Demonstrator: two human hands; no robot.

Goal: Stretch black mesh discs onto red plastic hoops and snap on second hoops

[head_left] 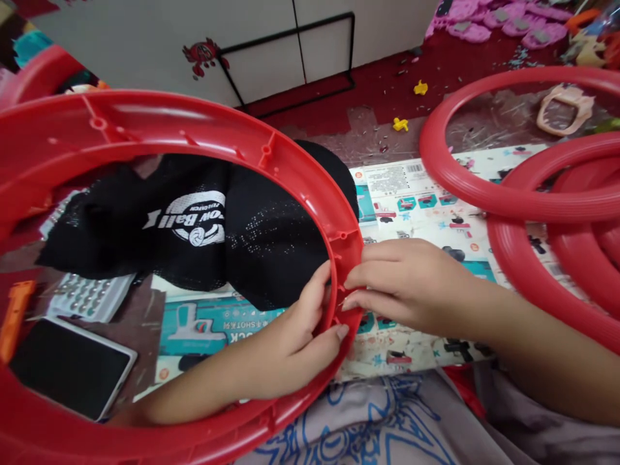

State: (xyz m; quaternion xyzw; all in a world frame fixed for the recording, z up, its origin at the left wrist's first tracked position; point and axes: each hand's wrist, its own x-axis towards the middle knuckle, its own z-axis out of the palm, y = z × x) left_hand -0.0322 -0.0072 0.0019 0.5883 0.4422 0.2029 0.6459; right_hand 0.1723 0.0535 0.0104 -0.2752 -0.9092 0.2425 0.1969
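While the left hand [303, 342] reaches up through the opening of a large red plastic hoop [227, 129], its thumb presses on the ribbed, hollow side and its fingers wrap the inner rim, so it has a firm hold there. The right hand [407, 281] comes from outside, its fingertips bent over the outer rim into the same channel (whether they pinch anything small, I cannot tell). The hoop is tilted in front of the person, its open face showing ribs and round screw posts.

Behind it lies black mesh fabric [271, 252] with white "Ball" lettering, partly over a printed cardboard sheet [411, 226]. Through the opening show a pale tray [92, 297] with rows of silvery pieces, a dark rectangular panel [72, 365] with a light edge and an orange part [17, 316]. At the right, ridged red rings [513, 258] overlap in a pile, partly on the sheet.
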